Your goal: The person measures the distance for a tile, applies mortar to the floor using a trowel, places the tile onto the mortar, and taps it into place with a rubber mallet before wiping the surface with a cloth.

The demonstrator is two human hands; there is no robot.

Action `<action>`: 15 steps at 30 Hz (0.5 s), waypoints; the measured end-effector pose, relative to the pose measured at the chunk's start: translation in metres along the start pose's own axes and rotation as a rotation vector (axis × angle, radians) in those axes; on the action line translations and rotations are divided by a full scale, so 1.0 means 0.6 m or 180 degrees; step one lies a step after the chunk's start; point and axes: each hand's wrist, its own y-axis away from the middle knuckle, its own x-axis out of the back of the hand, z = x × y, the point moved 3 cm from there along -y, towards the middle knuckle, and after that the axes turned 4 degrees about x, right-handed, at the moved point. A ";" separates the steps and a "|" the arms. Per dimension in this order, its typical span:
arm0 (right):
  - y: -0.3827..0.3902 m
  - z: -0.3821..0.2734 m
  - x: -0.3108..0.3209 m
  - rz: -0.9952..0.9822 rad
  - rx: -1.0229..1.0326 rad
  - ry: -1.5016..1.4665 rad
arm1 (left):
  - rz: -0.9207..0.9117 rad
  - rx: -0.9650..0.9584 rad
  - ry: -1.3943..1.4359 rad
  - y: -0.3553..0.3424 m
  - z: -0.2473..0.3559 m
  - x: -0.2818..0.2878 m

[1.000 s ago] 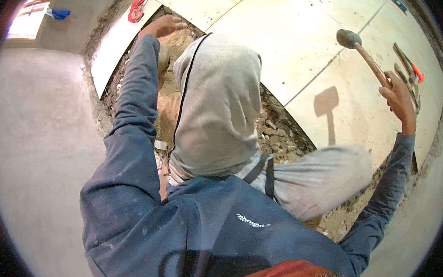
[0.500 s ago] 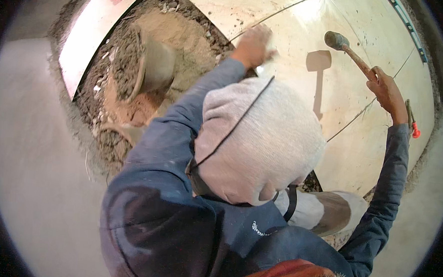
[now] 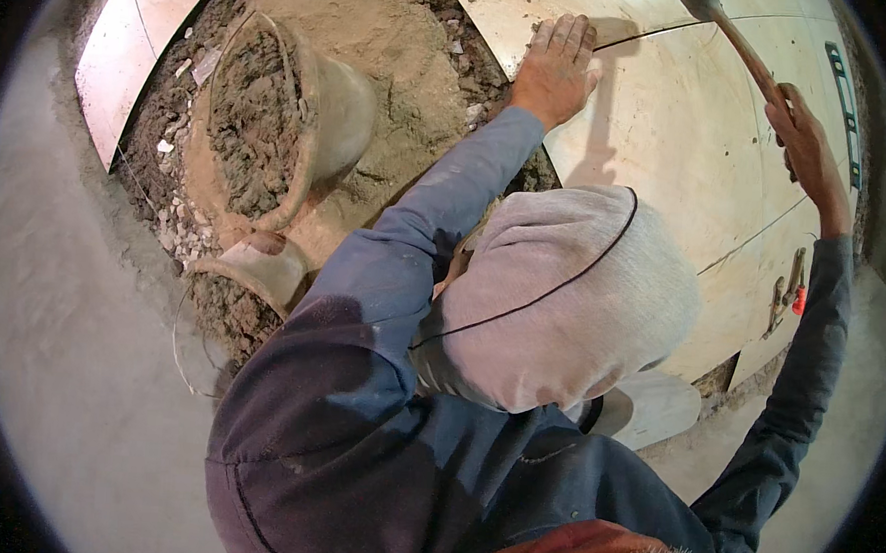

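My left hand (image 3: pixel 557 70) lies flat on a large cream tile, fingers outstretched and close together, near the tile's edge beside the bare mortar bed. Raised over the tiles at the right, my right hand (image 3: pixel 809 145) is closed round the wooden handle of a mallet (image 3: pixel 750 54). The mallet's dark head is partly cut off by the top of the view. Below it are the cream tiles (image 3: pixel 691 139), with dark joints between them and specks of dirt on top. A shadow falls beside my left hand.
A bucket of wet mortar (image 3: pixel 341 121) leans in sand (image 3: pixel 406 34) at the left, with a smaller mortar bucket (image 3: pixel 263 267) nearer me. A spirit level (image 3: pixel 844 117) lies at the far right. Hand tools, one with a red part (image 3: pixel 798 300), lie on the tiles. Grey cloth (image 3: pixel 572 293) blocks the middle.
My left hand has moved from a blurred, lifted-looking pose to lying flat on the tile. My right hand and the mallet appear higher and further right. The whole view has shifted.
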 end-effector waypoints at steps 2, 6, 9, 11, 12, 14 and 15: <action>-0.022 -0.024 -0.002 -0.0036 0.0098 0.0195 | -0.0017 0.0021 0.0203 -0.005 0.001 -0.005; -0.071 -0.036 -0.020 -0.0169 0.0719 0.0644 | 0.0248 0.0652 0.0738 0.014 -0.045 0.020; -0.069 -0.057 -0.037 -0.0371 0.0638 0.0502 | 0.0485 0.1601 0.1119 0.061 -0.143 0.093; -0.055 -0.097 -0.041 -0.0611 0.0696 0.0545 | 0.0236 0.1575 0.0885 0.099 -0.184 0.132; -0.054 -0.107 -0.045 -0.0722 0.0709 0.0571 | 0.0109 0.1549 0.0782 0.115 -0.194 0.142; -0.058 -0.128 -0.064 -0.0920 0.0632 0.0296 | 0.0164 0.1246 0.0255 0.158 -0.195 0.168; -0.065 -0.148 -0.071 -0.1084 0.0759 0.0066 | 0.0181 0.1102 -0.0008 0.180 -0.194 0.172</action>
